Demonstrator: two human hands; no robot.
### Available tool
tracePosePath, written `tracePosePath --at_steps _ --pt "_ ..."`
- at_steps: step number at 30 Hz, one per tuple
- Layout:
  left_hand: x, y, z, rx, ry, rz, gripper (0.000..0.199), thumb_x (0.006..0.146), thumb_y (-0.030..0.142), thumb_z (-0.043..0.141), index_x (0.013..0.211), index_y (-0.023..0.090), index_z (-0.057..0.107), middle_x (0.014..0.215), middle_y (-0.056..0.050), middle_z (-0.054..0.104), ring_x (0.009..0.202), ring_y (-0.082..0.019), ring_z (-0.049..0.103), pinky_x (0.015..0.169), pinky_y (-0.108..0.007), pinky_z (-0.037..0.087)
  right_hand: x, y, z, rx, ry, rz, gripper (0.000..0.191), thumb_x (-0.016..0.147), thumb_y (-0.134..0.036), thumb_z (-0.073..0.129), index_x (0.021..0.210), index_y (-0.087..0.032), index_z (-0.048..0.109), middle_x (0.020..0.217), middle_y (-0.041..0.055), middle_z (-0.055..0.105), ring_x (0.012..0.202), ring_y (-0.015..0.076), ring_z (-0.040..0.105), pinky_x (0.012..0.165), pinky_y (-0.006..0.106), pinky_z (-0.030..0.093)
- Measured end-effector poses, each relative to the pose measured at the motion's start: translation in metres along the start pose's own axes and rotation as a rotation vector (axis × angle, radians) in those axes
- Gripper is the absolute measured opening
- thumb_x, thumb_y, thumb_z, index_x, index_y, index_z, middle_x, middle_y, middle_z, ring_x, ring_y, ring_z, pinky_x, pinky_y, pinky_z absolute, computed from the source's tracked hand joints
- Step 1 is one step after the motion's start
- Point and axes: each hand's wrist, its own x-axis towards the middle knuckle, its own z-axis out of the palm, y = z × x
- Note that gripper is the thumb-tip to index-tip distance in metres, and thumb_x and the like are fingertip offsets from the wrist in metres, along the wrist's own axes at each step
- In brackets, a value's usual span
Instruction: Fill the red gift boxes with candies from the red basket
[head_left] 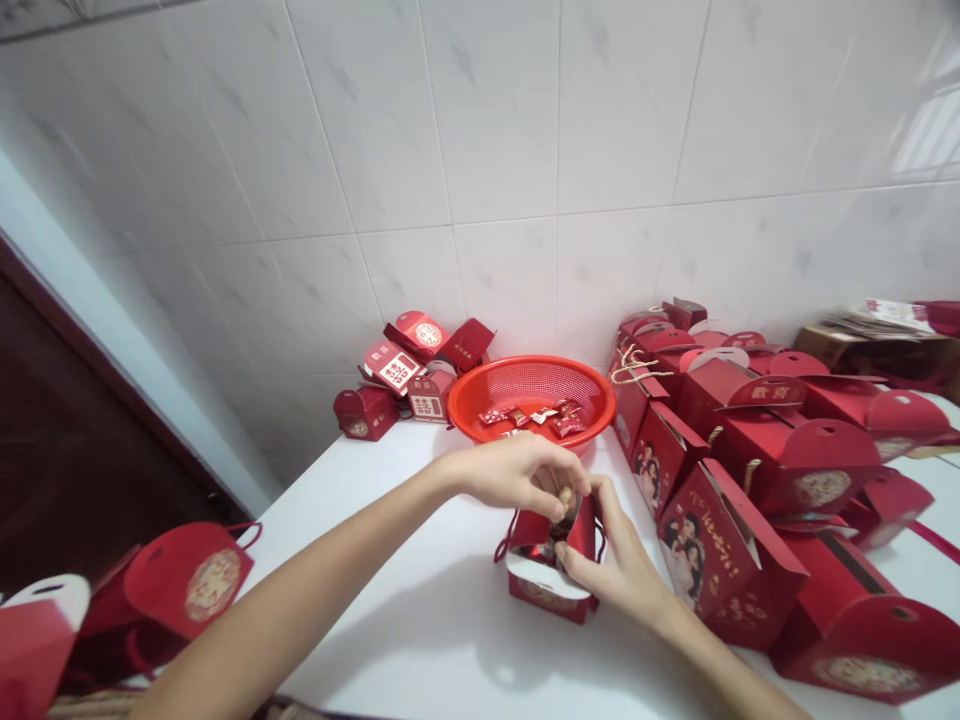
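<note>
A small red gift box (pixel 550 597) with dark red cord handles stands on the white table with its top flaps up, and shiny wrapped pieces show inside. My left hand (pixel 517 473) reaches over the box from the far left, fingers curled together at its opening. What those fingers hold is partly hidden; a small tan bit shows among them. My right hand (pixel 616 555) wraps the box's right side, with its thumb at the opening and its fingers toward the far flap. Just behind, a red plastic basket (pixel 532 375) holds several wrapped candies (pixel 544 414).
Many red gift boxes (pixel 780 470) crowd the right side. More boxes (pixel 397 368) are piled at the back left against the tiled wall (pixel 502 150). Others (pixel 187 580) stand at the near left. A cardboard box (pixel 847 345) with flat papers sits at the far right.
</note>
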Motion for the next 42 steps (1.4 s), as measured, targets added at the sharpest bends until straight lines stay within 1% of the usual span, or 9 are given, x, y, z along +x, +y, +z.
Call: tracePosePath --at_steps 5,8,13,18,21,26,30,34,42 --pt "-0.007 0.003 0.018 0.253 0.021 -0.004 0.03 0.079 0.0 0.063 0.103 0.018 0.06 0.092 -0.002 0.072 0.083 -0.016 0.068 0.073 -0.025 0.051 -0.002 0.002 0.0 -0.007 -0.005 0.0 0.044 0.079 -0.028 0.061 0.118 -0.021 0.042 0.115 0.0082 0.058 0.105 0.0241 0.061 0.092 0.036 0.052" --pt "-0.014 0.015 0.021 0.456 0.052 0.02 0.024 0.08 0.002 0.063 0.097 0.017 0.062 0.096 -0.004 0.071 0.087 -0.018 0.066 0.072 -0.025 0.048 -0.002 0.003 0.0 0.009 -0.034 0.005 0.046 0.081 -0.03 0.063 0.121 -0.021 0.041 0.12 0.0096 0.057 0.11 0.0249 0.06 0.097 0.038 0.05" --pt "-0.028 0.028 0.019 0.76 0.119 -0.139 0.012 0.086 0.017 0.067 0.098 0.017 0.067 0.089 -0.005 0.065 0.083 -0.021 0.061 0.068 -0.027 0.042 -0.001 0.007 -0.006 0.01 -0.026 0.014 0.047 0.083 -0.033 0.065 0.122 -0.024 0.042 0.137 0.0107 0.052 0.13 0.0268 0.05 0.109 0.04 0.041" --pt "-0.043 0.012 0.012 0.613 0.078 -0.208 0.035 0.081 0.036 0.078 0.11 0.021 0.067 0.112 -0.006 0.059 0.102 -0.023 0.059 0.082 -0.026 0.044 0.0 0.012 -0.011 -0.001 -0.057 0.027 0.051 0.084 -0.033 0.069 0.13 -0.026 0.047 0.141 0.01 0.051 0.137 0.0275 0.045 0.116 0.044 0.035" --pt "-0.047 0.005 0.011 0.575 0.058 -0.274 0.051 0.074 0.042 0.083 0.118 0.023 0.065 0.123 -0.008 0.053 0.114 -0.026 0.054 0.087 -0.028 0.045 -0.001 0.012 -0.011 0.154 -0.069 0.023 0.05 0.086 -0.036 0.071 0.13 -0.028 0.048 0.143 0.01 0.051 0.135 0.0272 0.048 0.112 0.043 0.04" --pt "-0.046 0.012 0.015 0.566 -0.003 -0.324 0.045 0.078 0.033 0.077 0.12 0.024 0.065 0.107 -0.004 0.055 0.097 -0.022 0.057 0.078 -0.026 0.044 -0.005 0.006 -0.009 0.4 -0.044 -0.107 0.048 0.084 -0.039 0.074 0.123 -0.028 0.049 0.143 0.0122 0.05 0.128 0.0265 0.055 0.102 0.038 0.05" --pt "-0.047 0.022 0.022 0.576 0.024 -0.265 0.058 0.074 0.018 0.071 0.13 0.028 0.06 0.107 -0.003 0.051 0.098 -0.021 0.054 0.078 -0.025 0.044 -0.009 -0.001 -0.012 0.21 -0.045 -0.267 0.043 0.082 -0.024 0.069 0.121 -0.027 0.05 0.141 0.0134 0.052 0.132 0.0295 0.052 0.106 0.045 0.046" --pt "-0.05 0.028 0.032 0.597 0.047 -0.279 0.063 0.073 0.015 0.068 0.134 0.03 0.056 0.102 -0.003 0.047 0.09 -0.02 0.054 0.072 -0.026 0.044 -0.009 -0.007 -0.019 -0.017 -0.071 -0.326 0.033 0.079 -0.019 0.064 0.11 -0.024 0.056 0.141 0.0142 0.053 0.132 0.0328 0.052 0.106 0.05 0.045" --pt "-0.051 0.033 0.04 0.681 0.064 -0.288 0.033 0.075 0.014 0.065 0.107 0.017 0.057 0.106 -0.006 0.046 0.084 -0.018 0.054 0.065 -0.027 0.042 -0.007 -0.012 -0.02 -0.097 -0.084 -0.377 0.042 0.078 -0.02 0.061 0.119 -0.024 0.057 0.148 0.0141 0.046 0.135 0.034 0.049 0.108 0.05 0.043"
